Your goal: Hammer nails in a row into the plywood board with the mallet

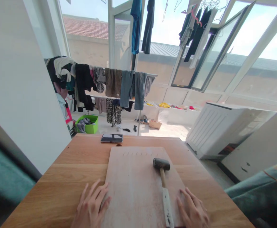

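Broadest of all, a rectangular orange-brown wood-grain table [69,171], far edge at 12 o'clock. On top, from near the centre down toward 6 o'clock, a pale, flat, rectangular wooden board [131,186], long axis running from 6 to 12. For good steadying, by judgement: press lightly and evenly on both long edges, keep square to the table, and avoid tipping either side. Lying loose on the board's right half, from 1 o'clock down to 5, a black-headed mallet with bare wooden neck and whitish grip [165,191]. Head pointing toward 12 with a slight lean to 11, grip end toward 5; long axis close to the board's own, cylindrical head set crosswise, roughly 9 to 3. At 8 o'clock, bare left hand [91,202], palm down, fingers well spread, nothing grasped, thumb over the board's left edge. At 4 o'clock, bare right hand [193,209], fingers gently bent and slightly apart, nothing grasped, thumb and forefinger at the right edge, just beside the mallet. Past the board at 11 o'clock, a flat black rectangular phone [112,138]. Smallest, in a row near 12 o'clock on the board, thin dark nail-like pins [141,154], too fine to tell whether upright.
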